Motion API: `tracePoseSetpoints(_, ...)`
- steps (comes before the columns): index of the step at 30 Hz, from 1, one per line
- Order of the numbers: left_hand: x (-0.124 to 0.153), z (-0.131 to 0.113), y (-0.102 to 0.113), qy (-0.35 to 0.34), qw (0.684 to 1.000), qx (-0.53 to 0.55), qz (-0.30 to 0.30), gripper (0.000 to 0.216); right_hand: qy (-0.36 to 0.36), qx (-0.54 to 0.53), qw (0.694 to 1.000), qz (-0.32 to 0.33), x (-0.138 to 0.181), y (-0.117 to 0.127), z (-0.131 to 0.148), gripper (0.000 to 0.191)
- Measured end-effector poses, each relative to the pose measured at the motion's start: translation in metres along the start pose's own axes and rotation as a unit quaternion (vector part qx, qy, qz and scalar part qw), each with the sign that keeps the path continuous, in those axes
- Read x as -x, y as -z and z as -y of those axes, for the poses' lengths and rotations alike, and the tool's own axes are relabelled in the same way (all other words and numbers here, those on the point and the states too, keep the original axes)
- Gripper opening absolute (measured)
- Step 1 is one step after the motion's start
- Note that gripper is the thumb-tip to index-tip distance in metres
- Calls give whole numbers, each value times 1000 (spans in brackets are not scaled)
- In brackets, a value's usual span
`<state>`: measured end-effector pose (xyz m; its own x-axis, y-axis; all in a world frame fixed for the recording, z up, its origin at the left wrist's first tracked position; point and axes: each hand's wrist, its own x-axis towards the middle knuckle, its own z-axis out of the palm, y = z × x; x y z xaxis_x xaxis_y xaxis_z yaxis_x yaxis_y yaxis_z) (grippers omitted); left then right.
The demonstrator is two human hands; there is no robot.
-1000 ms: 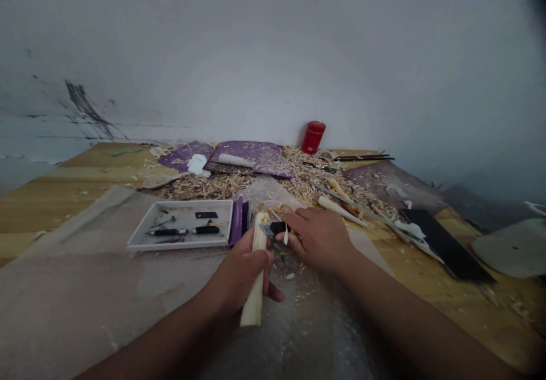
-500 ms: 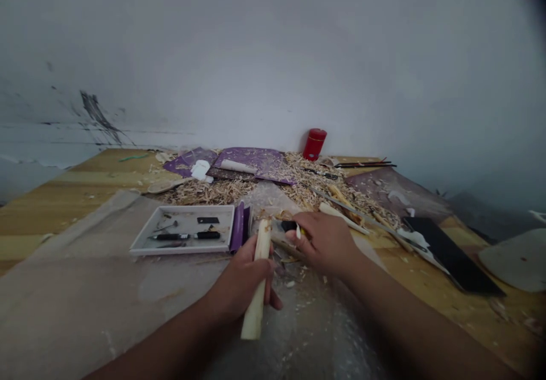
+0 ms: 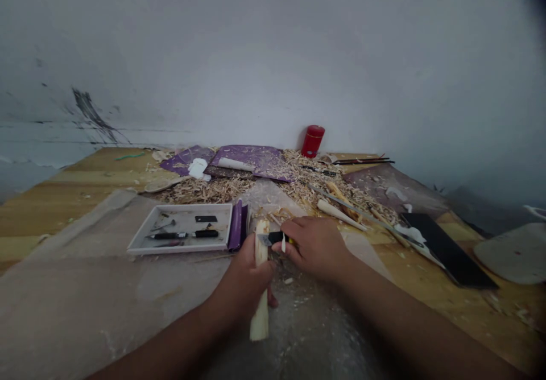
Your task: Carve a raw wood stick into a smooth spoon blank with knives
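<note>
My left hand [image 3: 251, 272] is closed round a pale, peeled wooden stick [image 3: 259, 318], which stands nearly upright in view with its far end roughly cut. In my right hand [image 3: 318, 246] is a utility knife [image 3: 276, 238] with a black and yellow body. Its blade lies against the stick's upper part, just above my left thumb. A small white curl hangs by the right fingers; whether it is a shaving I cannot tell. Wood shavings [image 3: 213, 191] lie heaped beyond both hands.
Left of my hands sits a white tray [image 3: 136, 243] holding a black pen-like tool [image 3: 168, 236] and small parts. A red canister [image 3: 313, 141] leans near the wall. To the right are a carved pale stick [image 3: 339, 214], a long thin metal blade [image 3: 354, 206] and a black slab [image 3: 452, 252].
The knife has moved left, and its blade now meets the stick. The stick has turned slightly more upright, and the whole view has shifted a little.
</note>
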<state>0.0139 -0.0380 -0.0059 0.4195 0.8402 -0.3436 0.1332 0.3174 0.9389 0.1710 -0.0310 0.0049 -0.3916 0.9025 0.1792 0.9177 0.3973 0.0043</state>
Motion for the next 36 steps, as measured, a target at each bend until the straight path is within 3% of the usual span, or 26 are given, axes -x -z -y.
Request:
tracePoseSetpoints(12,4,-9,0,27,999,24,-25,35,-30,31,999,-14,-2,1,7,36)
tracePoseSetpoints(15,7,-9,1,17,998,56,-6,34,-22,38,999,-29,-3,3,1,34)
tracePoseSetpoints(17,11,-7,1,24,996,79,40,31,-71,56,995,-48,-4,4,-12,35)
tracePoseSetpoints(20,15,-6,1,34,988,108,105,27,-221,56,969,-98,-3,6,-38,42)
tracePoseSetpoints(21,15,-6,1,25,989,115,89,26,-237,27,964,-117,-3,6,-44,44)
tracePoseSetpoints(23,12,-7,3,19,992,109,52,24,-211,-11,969,-129,-2,6,-44,45)
tracePoseSetpoints(29,-2,-2,5,-3,997,63,33,27,-44,-24,998,-35,-1,0,-11,44)
tracePoseSetpoints(36,-5,5,2,-9,1000,-23,-3,34,-2,4,1000,9,-1,2,-5,45)
